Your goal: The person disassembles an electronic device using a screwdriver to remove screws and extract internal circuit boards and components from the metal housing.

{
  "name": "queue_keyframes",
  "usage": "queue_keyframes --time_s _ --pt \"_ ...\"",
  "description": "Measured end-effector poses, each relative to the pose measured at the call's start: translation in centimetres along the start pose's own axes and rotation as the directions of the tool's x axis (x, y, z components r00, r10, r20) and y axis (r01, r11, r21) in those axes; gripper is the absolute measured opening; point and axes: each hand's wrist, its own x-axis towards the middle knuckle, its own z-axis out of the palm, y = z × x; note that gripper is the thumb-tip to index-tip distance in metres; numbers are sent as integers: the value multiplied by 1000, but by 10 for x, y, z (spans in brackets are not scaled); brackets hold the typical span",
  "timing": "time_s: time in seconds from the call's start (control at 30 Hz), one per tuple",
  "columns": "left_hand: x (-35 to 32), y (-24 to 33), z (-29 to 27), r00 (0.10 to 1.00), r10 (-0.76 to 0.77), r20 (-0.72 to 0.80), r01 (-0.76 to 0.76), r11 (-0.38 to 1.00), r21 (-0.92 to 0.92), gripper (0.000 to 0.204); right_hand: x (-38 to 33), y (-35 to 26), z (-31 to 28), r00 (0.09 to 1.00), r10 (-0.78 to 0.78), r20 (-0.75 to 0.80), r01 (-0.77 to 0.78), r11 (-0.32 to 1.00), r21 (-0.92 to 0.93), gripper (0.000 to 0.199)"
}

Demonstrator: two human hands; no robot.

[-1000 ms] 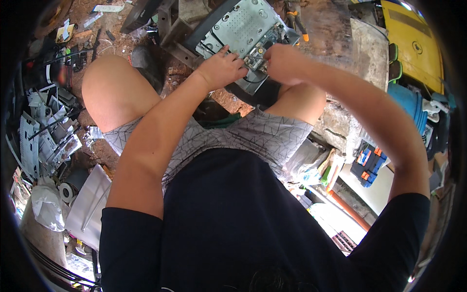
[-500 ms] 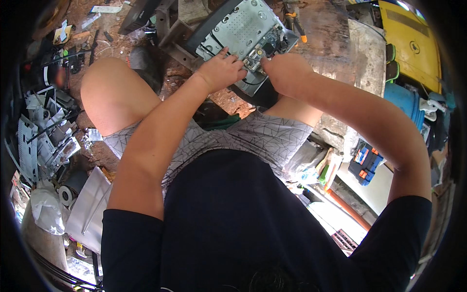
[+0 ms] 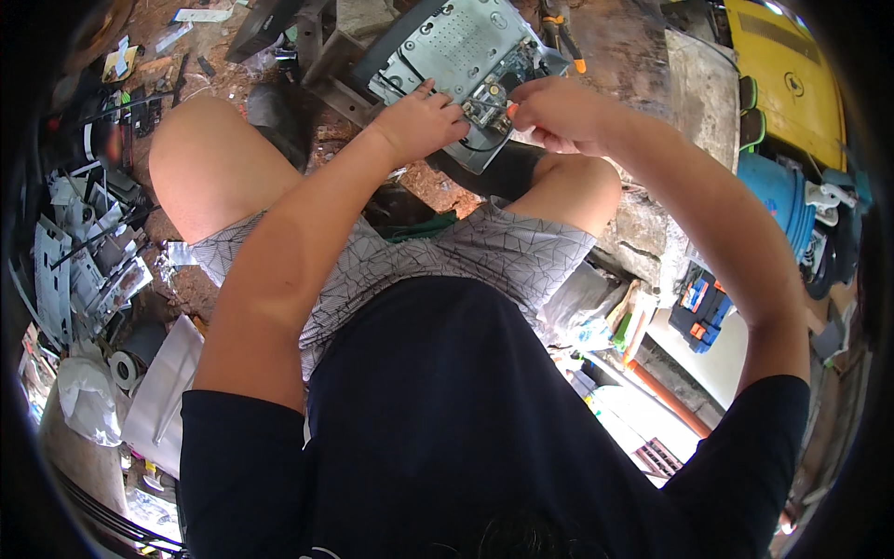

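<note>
Both of our hands are up on the grey metal chassis, and the grip is different on each side: our left hand lies mostly flat with its fingers spread, pressing the lower edge of the panel to keep it from sliding, not clenched around anything, while our right hand is pinched shut on a small tool with an orange handle, tip aimed at the little circuit board at the corner of the chassis. The chassis itself sits tilted on the dirt floor just past our knees, propped against some dark metal frames. Compared with a second ago, the right hand has slid left and inward, so it's now right next to the left one instead of off to the side of the panel, and the left has barely moved. We'd read that as the poking or unscrewing at that board being properly underway now. Can't really make out what the tip is touching, too small. Around us: orange-handled pliers lying beyond the chassis, a pile of scrap metal strips on our left, a yellow case and a blue tub on our right.
</note>
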Motion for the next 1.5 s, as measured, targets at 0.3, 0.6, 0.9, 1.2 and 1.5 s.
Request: queue_keyframes --time_s 0.3,0.6,0.9,1.2,1.5 --pt "0 0 5 1000 -8 3 8 998 54 20 17 5 5 986 -136 -94 74 870 -487 14" --pt "-1 3 -5 997 0 79 1 1000 -1 22 -8 -4 31 836 -548 -11 101 174 -979 18" --pt "2 2 0 999 -4 45 3 1000 28 19 27 27 -9 947 -321 29 274 756 -595 28" --pt "2 1 2 999 -7 52 7 1000 2 18 2 16 24 696 -646 314 137 -310 -941 13" --pt "2 3 -3 998 1 67 -2 1000 26 18 -10 19 5 945 -259 -199 229 960 -159 34"
